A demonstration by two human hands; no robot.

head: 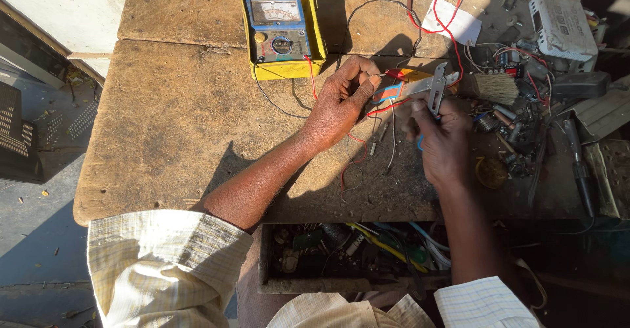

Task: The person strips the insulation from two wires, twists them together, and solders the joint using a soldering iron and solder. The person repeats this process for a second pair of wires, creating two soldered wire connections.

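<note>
Wire stripper (420, 86) — metal jaws, red and blue grips — sits over the middle-right of the bench (170, 131), held in the right hand (441, 141), whose fingers are wrapped round the lower handle; the handle ends are hidden inside the fist. Left hand (341, 101) is pinched narrow, thumb against fingertips, at the stripper's left end; what it pinches is too small to make out, though a red wire (453, 32) runs close by and loops away toward the top of the bench. Whether that wire sits in the tool's jaws cannot be told. A yellow-cased analogue meter (282, 31) lies flat beyond the left hand, well apart from it, with thin red and black leads trailing from its lower edge toward the hands. Just right of the stripper lies a brush (491, 86) with pale bristles, its handle hidden behind the tool. Further right, a heap of small electronic parts (518, 124) lies in hard shadow — single pieces not distinguishable. A pale grey plastic box (562, 26) rests near the top right corner. Under the bench edge, an open drawer (348, 249) holds tangled cables, partly covered by both forearms. Checked shirt sleeves are cut off by the lower frame edge.
</note>
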